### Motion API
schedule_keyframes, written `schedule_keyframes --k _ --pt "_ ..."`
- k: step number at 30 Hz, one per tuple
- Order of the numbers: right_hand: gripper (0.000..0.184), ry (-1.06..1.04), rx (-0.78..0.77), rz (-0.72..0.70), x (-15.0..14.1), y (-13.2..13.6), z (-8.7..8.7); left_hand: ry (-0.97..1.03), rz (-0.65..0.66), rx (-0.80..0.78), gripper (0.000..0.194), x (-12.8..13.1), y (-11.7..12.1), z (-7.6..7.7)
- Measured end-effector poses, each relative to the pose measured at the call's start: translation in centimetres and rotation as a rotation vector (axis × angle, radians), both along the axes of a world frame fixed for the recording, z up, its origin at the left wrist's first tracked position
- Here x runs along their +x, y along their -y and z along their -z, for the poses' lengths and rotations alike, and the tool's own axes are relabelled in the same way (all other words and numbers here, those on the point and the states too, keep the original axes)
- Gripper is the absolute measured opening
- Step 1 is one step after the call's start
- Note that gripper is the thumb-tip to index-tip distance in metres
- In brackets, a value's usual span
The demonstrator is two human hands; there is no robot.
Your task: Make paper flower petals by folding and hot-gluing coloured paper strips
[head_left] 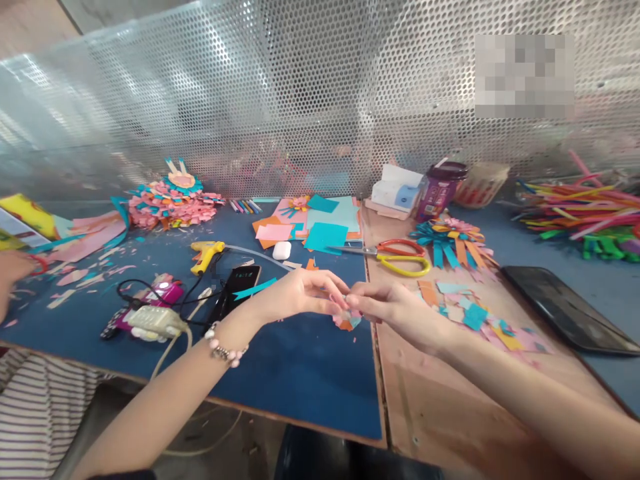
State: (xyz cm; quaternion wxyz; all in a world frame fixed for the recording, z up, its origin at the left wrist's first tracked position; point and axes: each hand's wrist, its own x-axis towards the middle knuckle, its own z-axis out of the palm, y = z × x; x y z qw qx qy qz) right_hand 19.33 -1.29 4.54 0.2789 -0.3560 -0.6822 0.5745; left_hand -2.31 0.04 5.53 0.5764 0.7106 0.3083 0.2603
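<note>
Near the middle of the table, my left hand (310, 292) is pinched at the fingertips on a small paper piece (347, 321) in pink, orange and pale blue, apparently a paper flower. My right hand (393, 310) meets it there, thumb and fingers closed on the same piece. Both hands partly cover the piece, so its exact form is hidden. Beyond the hands lie scissors (405, 257) with red and yellow handles and teal paper squares (326, 238). To the right of my right hand, small cut paper pieces (475, 317) are scattered.
A yellow glue gun (207, 253), a phone (243, 283) and a power strip (155, 321) with cables lie left. Finished paper flowers (173, 200) stand behind. A purple cup (440, 190), a dark tray (570, 310) and colourful strips (590, 210) are right. Another person's hand (13, 273) is far left.
</note>
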Motion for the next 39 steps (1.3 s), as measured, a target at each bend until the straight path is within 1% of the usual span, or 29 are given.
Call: schedule_keyframes --k 2,6,9,12,17,24,30,36,39 --pt "0.033 -0.061 -0.054 0.001 0.3 -0.2 0.1 0.060 -0.005 -0.019 0.015 0.4 -0.4 0.3" --pt "0.033 -0.114 -0.109 0.008 0.7 -0.4 0.5 0.170 -0.010 -0.071 0.018 0.4 -0.9 1.0" --pt "0.032 -0.199 -0.229 0.018 0.4 -0.3 1.0 0.146 -0.006 -0.066 0.019 0.5 -1.0 1.3" --pt "0.031 -0.286 -0.351 0.063 0.0 -0.1 1.5 0.118 -0.005 -0.031 0.019 0.6 -0.9 1.4" --pt "0.028 -0.315 -0.448 0.105 -0.4 0.2 2.1 0.089 -0.022 -0.018 0.020 0.7 -0.9 1.7" --pt "0.028 -0.277 -0.491 0.085 -0.5 0.2 2.3 0.064 -0.061 -0.018 0.017 0.9 -1.0 2.5" --pt "0.029 -0.237 -0.489 0.108 -0.6 0.1 2.1 0.042 -0.090 -0.065 0.018 0.8 -0.9 2.5" --pt "0.027 -0.165 -0.420 0.141 -0.5 0.2 1.9 0.012 -0.100 -0.043 0.021 0.8 -0.6 2.2" --pt "0.026 -0.072 -0.314 0.157 -0.4 0.2 1.5 -0.003 -0.115 -0.026 0.023 0.7 -0.6 2.2"
